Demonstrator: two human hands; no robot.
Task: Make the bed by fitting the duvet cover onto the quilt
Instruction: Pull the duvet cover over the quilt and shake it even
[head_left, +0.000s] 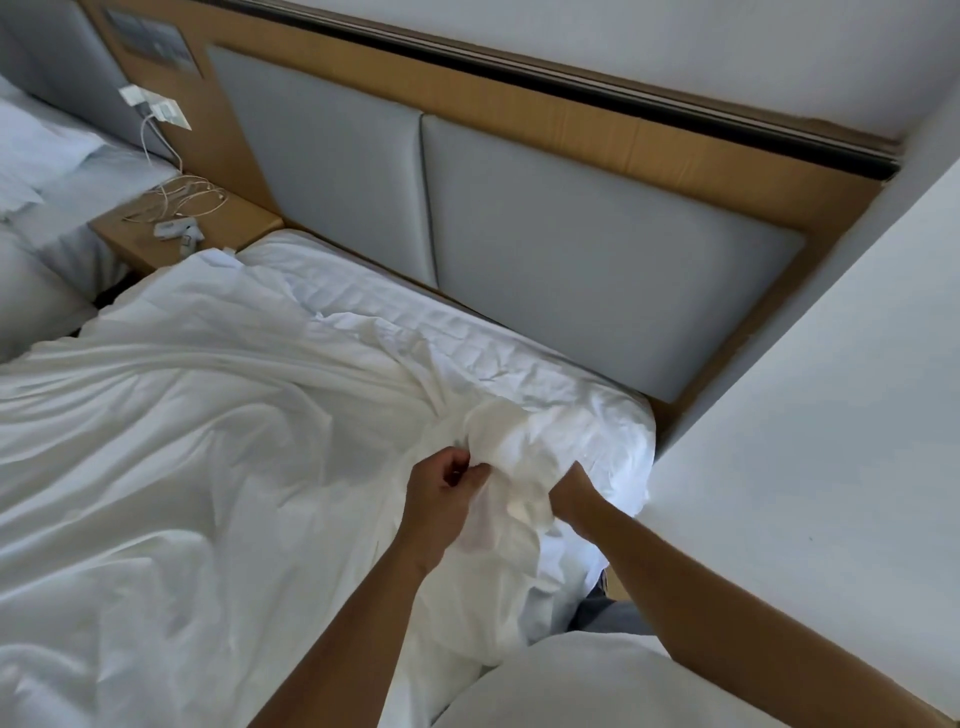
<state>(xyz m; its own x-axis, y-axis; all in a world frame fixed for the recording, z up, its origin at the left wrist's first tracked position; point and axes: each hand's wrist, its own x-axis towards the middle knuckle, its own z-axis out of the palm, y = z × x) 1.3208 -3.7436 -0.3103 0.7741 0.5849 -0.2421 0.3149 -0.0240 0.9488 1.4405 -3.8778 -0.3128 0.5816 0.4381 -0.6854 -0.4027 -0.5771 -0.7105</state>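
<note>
The step in hand looks like seating a corner of the quilt inside the duvet cover (182, 441), at the head-end corner of the bed beside the wall. The cover lies spread and rumpled over most of the bed, from the centre out to nine o'clock, while a strip of stitched, quilted white fabric (447, 322) shows bare along the headboard (597, 249) toward twelve o'clock; whether that strip is the quilt or the mattress pad cannot be told. Just below centre, the left hand (441, 499) has its fingers curled, pinching a bunched fold of white cloth. The right hand (563, 493), at about three o'clock from the left and close beside it, is sunk past the knuckles into the same bunch, so whether it grips anything cannot be told. Judging by this, the corner is still being worked and the task is well short of done. The next move probably calls for finding the corner through the cloth, holding both layers together, then drawing them toward the mattress corner at two o'clock. A bedside table (228, 218) with a tangle of cable (176, 200) stands at ten o'clock
</note>
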